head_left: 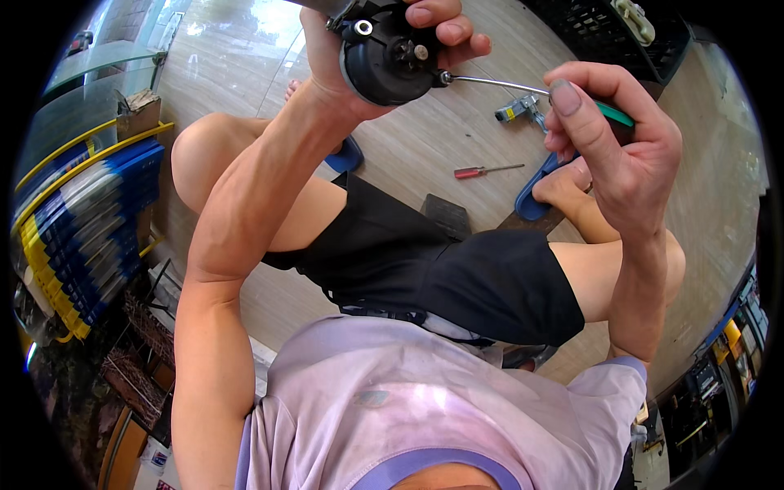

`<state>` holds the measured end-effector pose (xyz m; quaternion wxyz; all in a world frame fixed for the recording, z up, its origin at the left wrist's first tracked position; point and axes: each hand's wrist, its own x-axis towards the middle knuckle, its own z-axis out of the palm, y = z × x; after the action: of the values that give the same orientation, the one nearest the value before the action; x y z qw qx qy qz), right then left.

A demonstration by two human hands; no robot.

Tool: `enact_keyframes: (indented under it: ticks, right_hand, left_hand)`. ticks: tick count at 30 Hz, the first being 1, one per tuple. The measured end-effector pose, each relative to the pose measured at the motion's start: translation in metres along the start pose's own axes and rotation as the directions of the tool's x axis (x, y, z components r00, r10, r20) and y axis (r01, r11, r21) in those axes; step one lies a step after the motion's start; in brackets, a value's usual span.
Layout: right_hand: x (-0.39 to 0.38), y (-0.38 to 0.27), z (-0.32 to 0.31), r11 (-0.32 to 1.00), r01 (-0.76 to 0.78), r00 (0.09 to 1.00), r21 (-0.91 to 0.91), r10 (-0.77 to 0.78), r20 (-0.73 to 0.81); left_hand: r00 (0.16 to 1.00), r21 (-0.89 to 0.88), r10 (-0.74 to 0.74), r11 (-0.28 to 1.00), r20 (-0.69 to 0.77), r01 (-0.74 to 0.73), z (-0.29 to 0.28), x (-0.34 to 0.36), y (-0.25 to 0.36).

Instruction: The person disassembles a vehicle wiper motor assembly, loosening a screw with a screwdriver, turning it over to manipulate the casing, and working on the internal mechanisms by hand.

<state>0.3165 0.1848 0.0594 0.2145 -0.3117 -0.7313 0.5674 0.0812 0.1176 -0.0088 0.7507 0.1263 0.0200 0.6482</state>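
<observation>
My left hand (331,77) is wrapped round a black round motor-like housing (384,61) at the top of the head view. A grey tube-like part runs off its upper left, and a bolt head shows near its middle. In my right hand (625,135) is a screwdriver (510,84) with a green and black handle, pinched between thumb and fingers. Its thin metal shaft points left, and the tip meets a small screw (445,77) on the right side of the housing. The far end of the housing is cut off by the picture's edge.
On the tiled floor lie a red-handled screwdriver (469,172) and a small grey metal tool or part (516,109). A black crate (608,41) stands at the upper right. At left is a yellow rack (102,135) of blue and yellow packages. A dark block (446,214) lies between my legs.
</observation>
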Motion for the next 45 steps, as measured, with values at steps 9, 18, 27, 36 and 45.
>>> enact_keyframes:
  ticks: [9, 18, 27, 36, 45]
  right_hand:
    - [0.001, 0.007, 0.004, 0.981, 0.184, 0.983, -0.052, -0.184, 0.014]
    - [-0.001, 0.009, 0.01, 0.975, 0.191, 0.981, -0.115, -0.193, -0.006]
    - [-0.001, 0.002, 0.006, 0.899, 0.33, 0.944, -0.287, -0.318, 0.088]
    - [-0.003, 0.005, 0.002, 0.988, 0.046, 0.999, -0.147, -0.046, 0.007]
    - [0.0, 0.008, 0.001, 0.892, 0.351, 0.936, -0.284, -0.337, 0.1]
  left_hand:
    - [1.0, 0.015, 0.002, 1.0, -0.024, -0.002, -0.001, 0.0, 0.001]
    - [0.995, 0.02, -0.038, 0.999, -0.093, 0.04, -0.001, -0.003, 0.0]
    - [0.994, 0.001, -0.056, 0.998, -0.09, 0.056, -0.004, -0.006, -0.001]
    - [0.992, 0.03, -0.055, 0.998, -0.113, 0.059, 0.007, -0.005, -0.004]
    - [0.991, 0.032, -0.073, 0.996, -0.113, 0.077, 0.007, -0.006, -0.004]
